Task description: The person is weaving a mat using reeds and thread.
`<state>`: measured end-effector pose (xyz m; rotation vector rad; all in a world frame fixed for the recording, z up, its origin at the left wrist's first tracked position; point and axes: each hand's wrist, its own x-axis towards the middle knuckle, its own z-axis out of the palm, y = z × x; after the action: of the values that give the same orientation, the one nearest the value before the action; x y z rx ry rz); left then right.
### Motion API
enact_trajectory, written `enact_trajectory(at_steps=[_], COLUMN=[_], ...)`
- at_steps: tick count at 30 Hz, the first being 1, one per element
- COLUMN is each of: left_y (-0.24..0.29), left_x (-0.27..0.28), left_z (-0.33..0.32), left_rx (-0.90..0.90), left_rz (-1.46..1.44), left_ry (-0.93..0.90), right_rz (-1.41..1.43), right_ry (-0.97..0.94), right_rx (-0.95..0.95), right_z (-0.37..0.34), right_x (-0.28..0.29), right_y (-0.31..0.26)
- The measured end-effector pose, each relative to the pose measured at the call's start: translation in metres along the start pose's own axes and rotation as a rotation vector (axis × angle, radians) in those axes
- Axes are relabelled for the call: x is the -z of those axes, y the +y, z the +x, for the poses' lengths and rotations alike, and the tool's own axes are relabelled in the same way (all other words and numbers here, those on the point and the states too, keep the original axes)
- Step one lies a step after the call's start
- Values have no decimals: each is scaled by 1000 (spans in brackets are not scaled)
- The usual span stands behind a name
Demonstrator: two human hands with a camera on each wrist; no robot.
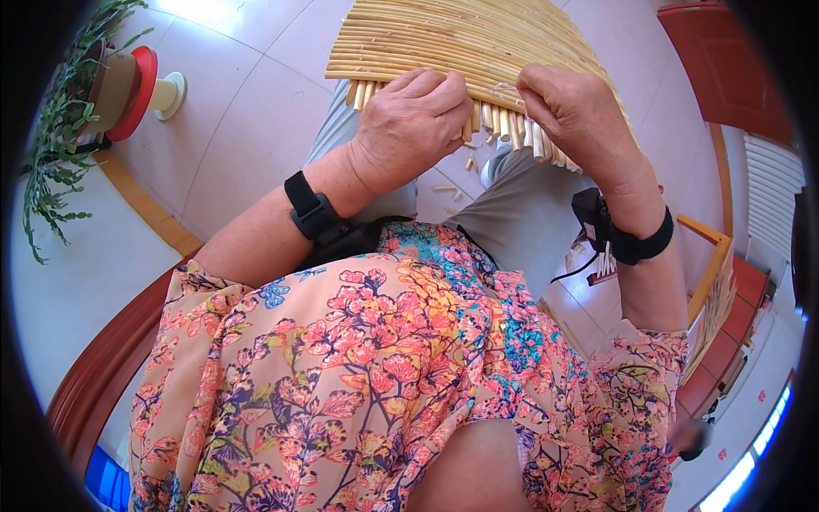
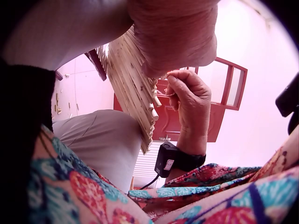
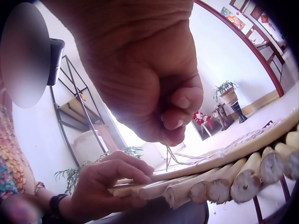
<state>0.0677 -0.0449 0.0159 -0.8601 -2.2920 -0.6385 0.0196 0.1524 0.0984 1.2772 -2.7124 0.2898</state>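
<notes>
A mat of pale straw-coloured stalks (image 1: 452, 38), laid side by side, spreads over the person's knees. The left hand (image 1: 418, 119) grips its near edge, with fingers over the top in the head view; in the right wrist view its thumb side shows under the stalks' cut ends (image 3: 245, 185). Above the same edge, the right hand (image 1: 576, 111) pinches thin pale string (image 3: 169, 157) between thumb and fingertips. The string runs down from the fingertips to the mat's surface, where more twisted strands lie along the stalks.
Short stalk pieces (image 1: 445, 188) lie scattered on the tiled floor (image 1: 230, 111) between the legs. A potted plant (image 1: 64, 128) stands to the left near a red round stool (image 1: 141, 94). At the right are a red door (image 1: 725, 68) and a wooden frame (image 1: 708, 264).
</notes>
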Motion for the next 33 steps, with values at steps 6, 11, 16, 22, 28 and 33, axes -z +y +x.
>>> enact_trajectory(at_steps=[6, 11, 16, 22, 28, 33], left_y=[0, 0, 1, 1, 1, 0], left_x=[0, 1, -2, -5, -5, -7], left_z=[0, 0, 3, 2, 2, 1], left_rx=[-4, -1, -40, -57, -69, -74], left_rz=[0, 3, 33, 83, 94, 95], left_ry=[3, -10, 76, 82, 91, 85], right_rz=[-2, -41, -138, -131, -132, -139], right_ry=[1, 8, 7, 5, -32, -37], right_rx=[20, 72, 156, 216, 234, 248], right_z=[0, 2, 6, 13, 17, 17], right_x=[-1, -1, -2, -2, -1, -4], right_y=[1, 5, 10, 16, 19, 21])
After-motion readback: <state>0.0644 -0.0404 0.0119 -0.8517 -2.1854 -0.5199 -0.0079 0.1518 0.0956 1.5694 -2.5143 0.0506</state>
